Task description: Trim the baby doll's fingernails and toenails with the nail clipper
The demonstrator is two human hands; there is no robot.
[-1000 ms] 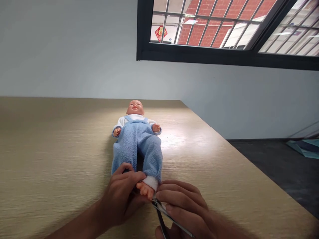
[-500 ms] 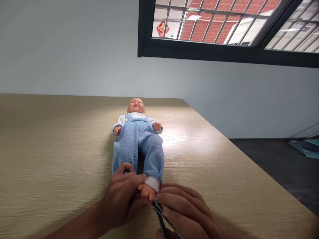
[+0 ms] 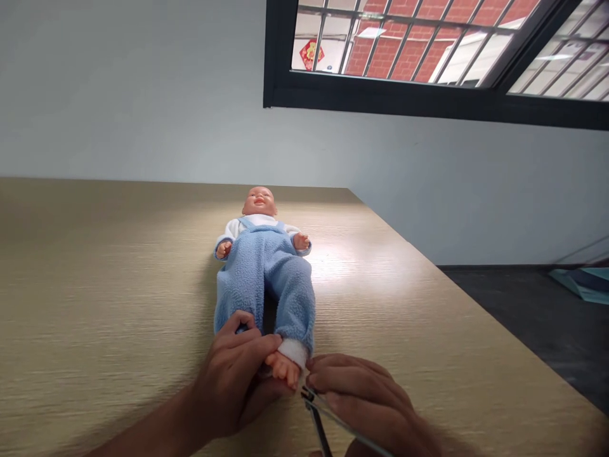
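A baby doll (image 3: 261, 254) in blue fleece overalls and a white top lies on its back, its feet towards me. My left hand (image 3: 233, 374) is closed around the doll's bare foot (image 3: 284, 370), which sticks out of a white cuff. The thumb and fingers press on either side of it, and the doll's other foot is hidden behind this hand. In my right hand (image 3: 366, 400) I hold a metal nail clipper (image 3: 315, 416), its lever spread from its body. The clipper's jaws are just right of the toes, with a small gap between.
The doll lies on a light wood-grain table (image 3: 118, 273), whose right edge slants down towards me. Beyond it are a pale wall (image 3: 143, 95) and a dark-framed barred window (image 3: 404, 101). A teal object (image 3: 583, 284) lies on the dark floor at right.
My right hand and the nail clipper have moved a little right and down, away from the toes. My left hand keeps its hold, and the foot has shifted slightly right.
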